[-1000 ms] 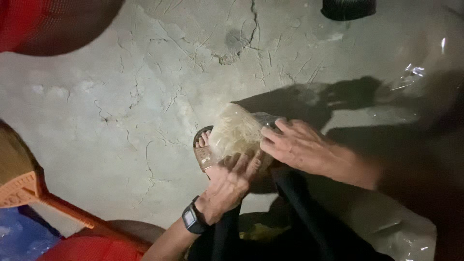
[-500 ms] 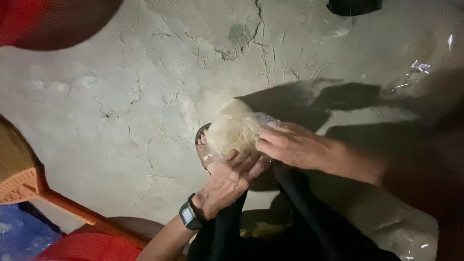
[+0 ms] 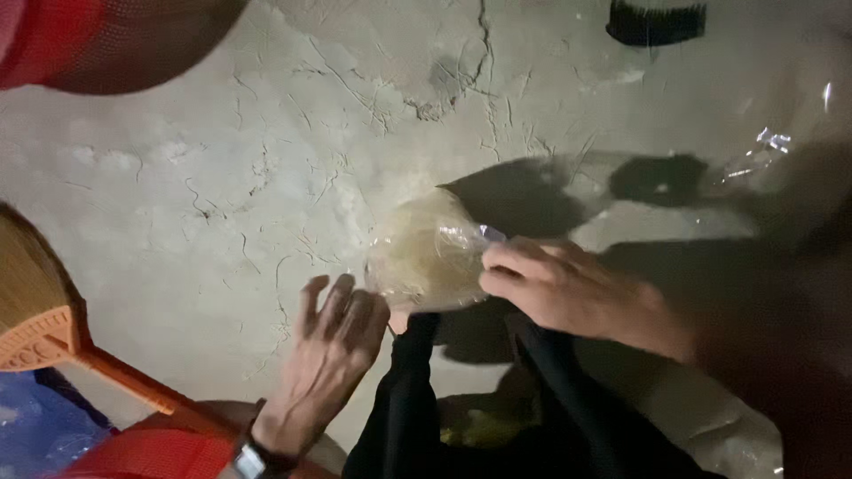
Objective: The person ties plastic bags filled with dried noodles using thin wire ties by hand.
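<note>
Clear bag (image 3: 426, 257) pinched by right hand (image 3: 555, 288), left hand (image 3: 333, 341) just beside

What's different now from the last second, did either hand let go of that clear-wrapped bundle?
The left hand has let go: it was pressed on the near side of the clear-wrapped bundle and now sits just beside it, fingers spread. The right hand keeps its grip on the bundle's right edge. The bundle stays over the cracked concrete floor, and the orange broom at the left has not moved.
</note>
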